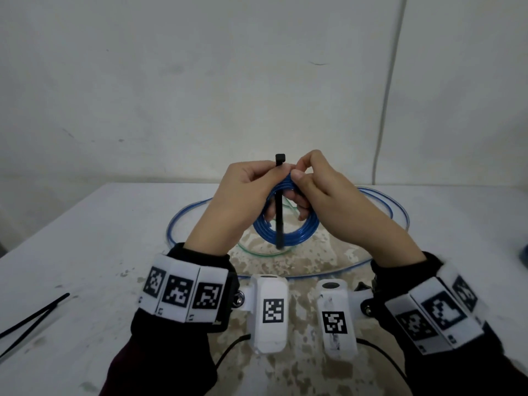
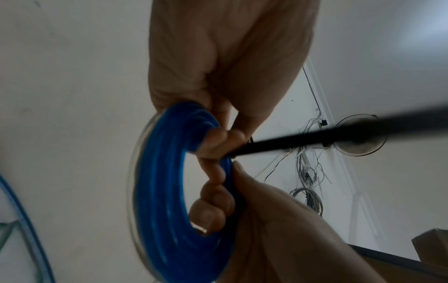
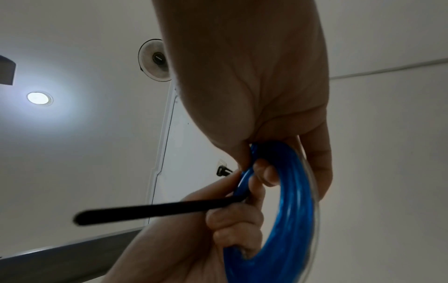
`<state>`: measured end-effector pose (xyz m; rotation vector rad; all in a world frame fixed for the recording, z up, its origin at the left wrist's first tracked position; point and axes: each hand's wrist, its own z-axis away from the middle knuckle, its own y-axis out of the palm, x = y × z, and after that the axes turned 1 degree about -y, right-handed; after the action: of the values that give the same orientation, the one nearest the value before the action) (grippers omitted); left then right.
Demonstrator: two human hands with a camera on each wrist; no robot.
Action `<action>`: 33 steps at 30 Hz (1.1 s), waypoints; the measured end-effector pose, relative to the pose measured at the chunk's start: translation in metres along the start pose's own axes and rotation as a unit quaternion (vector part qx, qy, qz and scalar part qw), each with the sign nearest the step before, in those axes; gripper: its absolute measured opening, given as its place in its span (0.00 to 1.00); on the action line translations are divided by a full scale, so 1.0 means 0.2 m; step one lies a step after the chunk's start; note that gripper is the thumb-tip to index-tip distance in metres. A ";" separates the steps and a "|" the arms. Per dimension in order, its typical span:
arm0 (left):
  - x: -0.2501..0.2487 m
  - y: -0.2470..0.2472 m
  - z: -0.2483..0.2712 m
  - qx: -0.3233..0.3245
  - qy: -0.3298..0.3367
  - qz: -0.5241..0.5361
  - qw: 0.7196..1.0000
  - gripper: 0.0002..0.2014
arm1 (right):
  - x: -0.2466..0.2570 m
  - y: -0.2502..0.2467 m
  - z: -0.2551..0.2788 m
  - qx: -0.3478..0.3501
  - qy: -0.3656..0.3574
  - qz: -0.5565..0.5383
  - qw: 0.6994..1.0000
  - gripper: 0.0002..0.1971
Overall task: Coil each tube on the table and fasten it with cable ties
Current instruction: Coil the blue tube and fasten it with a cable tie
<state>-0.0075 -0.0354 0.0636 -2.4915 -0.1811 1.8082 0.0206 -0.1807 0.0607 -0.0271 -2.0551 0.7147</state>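
Note:
Both hands hold a coil of blue tube (image 1: 288, 232) upright above the table (image 1: 85, 238). My left hand (image 1: 257, 178) grips the coil's top left and pinches a black cable tie (image 1: 279, 218) against it. The tie's head pokes up above my fingers and its tail hangs down across the coil's opening. My right hand (image 1: 303, 172) pinches the coil's top right, with fingers curled through the ring. The left wrist view shows the coil (image 2: 160, 191) and the tie (image 2: 315, 137) close up. So does the right wrist view, coil (image 3: 293, 210) and tie (image 3: 157, 208).
Loose loops of clear blue-tinted tube (image 1: 183, 218) lie on the table around and beyond the hands. A thin green tube (image 1: 257, 252) curves under the coil. Spare black cable ties (image 1: 31, 318) lie at the table's left. A wall stands close behind.

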 end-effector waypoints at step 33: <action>-0.01 0.02 -0.01 -0.053 0.039 0.003 0.998 0.15 | 0.04 -0.04 -0.01 -0.081 0.011 -0.092 0.992 0.18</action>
<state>-0.0068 -0.0403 0.0652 -2.6315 -0.2742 1.7432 0.0200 -0.1846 0.0710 0.0618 -2.0588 0.4303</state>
